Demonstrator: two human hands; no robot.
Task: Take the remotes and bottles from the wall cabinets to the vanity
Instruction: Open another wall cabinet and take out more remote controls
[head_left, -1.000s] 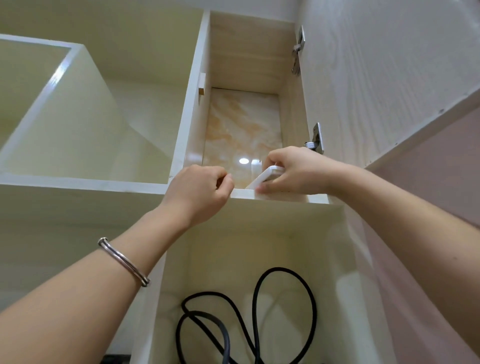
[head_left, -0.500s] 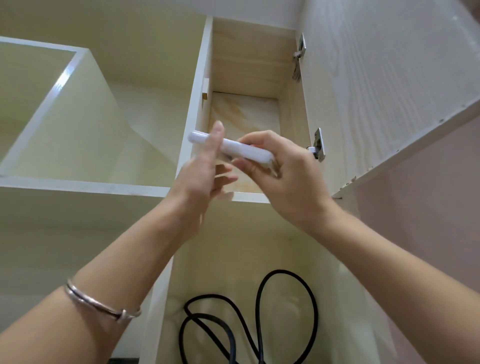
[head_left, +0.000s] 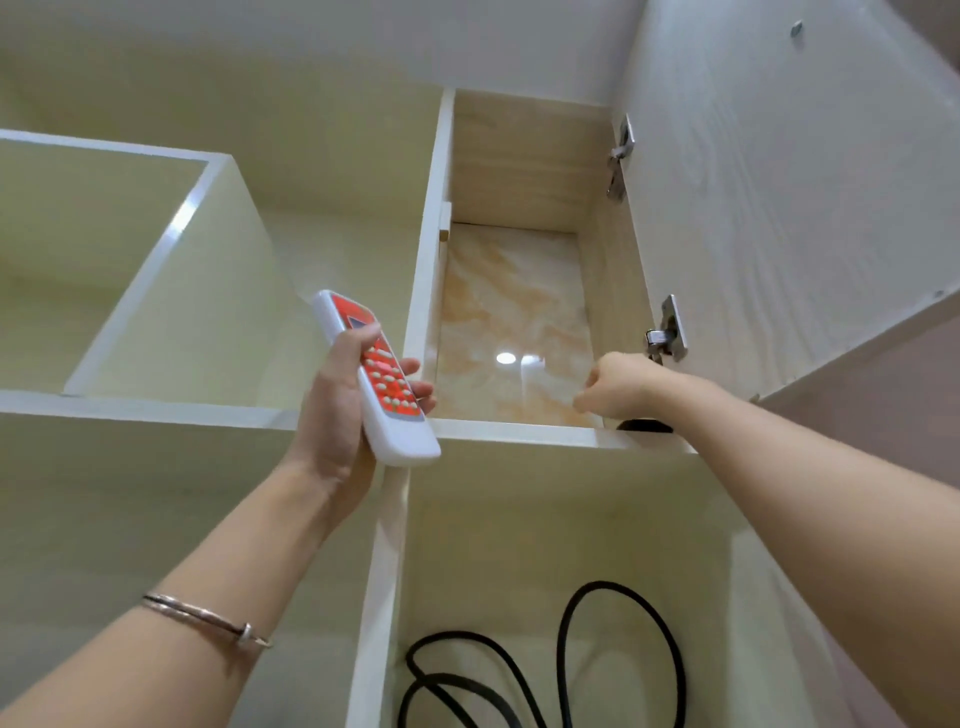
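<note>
1. We look up into the wall cabinet (head_left: 425, 291). Its door (head_left: 779, 208) stands open on the right, hung on two metal hinges (head_left: 666, 332).
2. The left hand (head_left: 332, 410) is raised in front of the cabinet's upright divider and grips the remote (head_left: 383, 374). The thumb lies across the upper part of its face, and the fingers wrap round its far edge.
3. The remote is white, with a red face and pale buttons turned towards us. It is tilted, top end up and to the left. Its bottom end crosses the front edge of the shelf (head_left: 519, 430) in our view. It is in the air, held by the left hand alone.
4. The right hand (head_left: 618, 387) reaches into the upper right compartment, low over the shelf, with its fingers curled under. We cannot tell whether it has hold of anything.
5. Just beneath the right wrist, at the shelf's front edge, a dark thing (head_left: 644, 426) shows as a thin sliver. We cannot tell what it is.
6. The compartment's back panel (head_left: 509, 312) is glossy and marbled in cream and orange, with two bright spots of reflected light.
7. In the compartment below, a black cable (head_left: 566, 639) lies in loose loops.
8. A thin metal bracelet (head_left: 208, 619) sits on the left forearm.
</note>
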